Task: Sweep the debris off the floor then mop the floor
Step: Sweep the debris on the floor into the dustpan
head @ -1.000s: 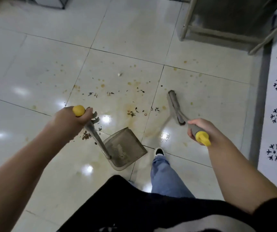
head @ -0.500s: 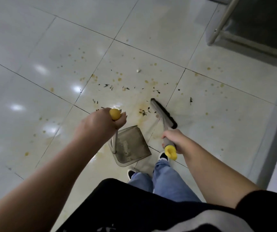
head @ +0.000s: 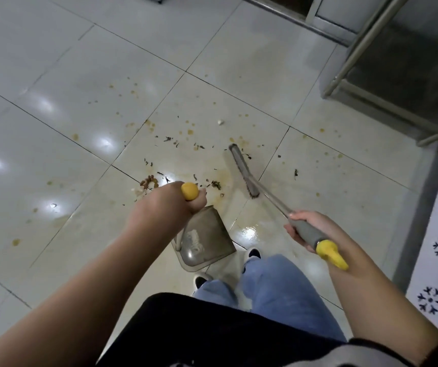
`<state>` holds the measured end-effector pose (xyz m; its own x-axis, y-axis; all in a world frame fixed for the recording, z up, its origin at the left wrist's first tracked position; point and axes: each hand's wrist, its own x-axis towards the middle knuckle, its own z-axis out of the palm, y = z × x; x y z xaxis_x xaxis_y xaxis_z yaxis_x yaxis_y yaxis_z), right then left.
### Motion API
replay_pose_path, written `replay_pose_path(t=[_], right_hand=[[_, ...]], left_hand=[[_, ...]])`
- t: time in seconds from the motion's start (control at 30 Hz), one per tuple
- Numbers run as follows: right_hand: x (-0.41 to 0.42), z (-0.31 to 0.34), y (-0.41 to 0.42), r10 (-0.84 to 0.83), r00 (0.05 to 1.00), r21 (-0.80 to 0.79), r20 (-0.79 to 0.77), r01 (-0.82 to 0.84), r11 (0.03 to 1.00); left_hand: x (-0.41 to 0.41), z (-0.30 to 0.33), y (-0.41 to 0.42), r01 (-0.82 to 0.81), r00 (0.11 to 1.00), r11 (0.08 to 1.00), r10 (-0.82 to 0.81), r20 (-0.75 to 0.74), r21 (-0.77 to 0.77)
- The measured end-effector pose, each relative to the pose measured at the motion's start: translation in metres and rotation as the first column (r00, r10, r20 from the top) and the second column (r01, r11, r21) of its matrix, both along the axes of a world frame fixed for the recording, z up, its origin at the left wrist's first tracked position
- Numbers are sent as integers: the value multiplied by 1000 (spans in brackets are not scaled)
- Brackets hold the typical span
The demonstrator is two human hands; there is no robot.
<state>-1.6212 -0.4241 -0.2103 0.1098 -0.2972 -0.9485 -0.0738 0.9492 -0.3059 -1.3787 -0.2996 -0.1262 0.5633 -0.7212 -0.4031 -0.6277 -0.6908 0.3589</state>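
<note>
Both hands grip tools: left hand [head: 167,207] holds dustpan [head: 204,239] at lower centre, right hand [head: 309,229] has swung broom [head: 244,172] back out right of debris [head: 186,147] (centre frame, unswept; mopping far off).

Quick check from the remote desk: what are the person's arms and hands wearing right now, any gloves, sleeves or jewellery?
No gloves: the left hand and right hand are bare, and both forearms are uncovered. A dark sleeve cuff shows on the right arm near the elbow, matching the black top. No rings, watch or bracelets are visible. Below are blue jeans and dark shoes with white soles.
</note>
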Motion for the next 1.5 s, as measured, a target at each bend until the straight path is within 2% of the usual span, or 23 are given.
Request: replay_pose_path(t=[0.07, 0.17, 0.2, 0.23, 0.3, 0.37, 0.43, 0.5, 0.57, 0.6, 0.63, 0.67, 0.73, 0.77, 0.83, 0.9, 0.97, 1.03, 1.1, 1.23, 1.33, 1.4, 1.5], right_hand=[[-6, 5, 2, -53, 998, -12, -17, 53, 999], [-34, 25, 10, -111, 992, 80, 64, 106, 991], [-47, 36, 16, -40, 997, -1, 73, 40, 999], [-58, 49, 23, 83, 996, -158, 26, -78, 984], [-70, 70, 34, 261, 961, -467, -94, -274, 841], [-75, 77, 27, 335, 926, -576, -175, -373, 727], [-79, 71, 8, 337, 915, -572, -222, -402, 715], [-82, 63, -18, 258, 956, -481, -137, -292, 826], [-83, 38, -61, 65, 998, -265, 18, -58, 962], [-80, 21, -88, -110, 992, -90, 62, 116, 989], [-77, 5, -112, -203, 979, 32, 24, 202, 979], [-75, -10, -134, -241, 970, 72, -19, 242, 968], [-67, -34, -166, -156, 983, 64, -95, 162, 985], [-63, -42, -175, -63, 993, 53, -99, 68, 996], [-48, -50, -188, 18, 998, 91, -59, -13, 996], [-30, -58, -197, 140, 986, 100, -89, -131, 986], [-14, -70, -192, 310, 942, 153, -130, -290, 945], [-1, -78, -174, 481, 870, 241, -108, -446, 862], [14, -80, -153, 548, 834, 288, -56, -512, 809], [52, -74, -133, 505, 855, 316, 116, -514, 798], [71, -68, -137, 230, 941, 510, 246, -328, 795], [73, -65, -140, 113, 955, 601, 275, -263, 755], [71, -53, -139, 195, 938, 613, 287, -336, 715]], left_hand=[[4, 0, 0, 3, 1000, 1000, -3, 6, -25], [-4, -1, 4, 52, 998, 999, -52, 36, 0], [-8, 0, 4, 61, 997, 998, -62, 39, 6], [-11, 1, 2, 63, 997, 998, -63, 43, 7], [-11, 5, -5, 55, 996, 998, -55, 75, 6], [-9, 8, -15, 38, 995, 999, -40, 96, 18], [-11, 11, -29, -1, 997, 999, -3, 77, 42], [-15, 13, -46, -23, 995, 997, 16, 103, 69], [-21, 16, -66, -31, 990, 996, 19, 138, 82], [-25, 17, -77, -33, 990, 996, 22, 138, 82], [-31, 18, -87, -34, 991, 996, 23, 133, 81], [-37, 18, -96, -35, 992, 996, 25, 123, 81], [-50, 18, -111, -49, 994, 995, 39, 104, 91], [-56, 17, -116, -59, 993, 993, 48, 103, 101], [-66, 16, -124, -80, 991, 989, 65, 114, 126], [-73, 14, -129, -98, 989, 985, 81, 125, 138], [-77, 12, -128, -131, 985, 981, 112, 132, 146], [-79, 11, -120, -168, 979, 974, 147, 138, 150], [-77, 12, -108, -199, 975, 966, 178, 137, 163], [-72, 12, -86, -244, 968, 956, 229, 106, 165], [-64, 14, -65, -301, 954, 938, 296, 54, 175], [-56, 19, -46, -346, 935, 918, 354, -10, 193], [-37, 34, -15, -415, 905, 891, 426, -21, 184]])
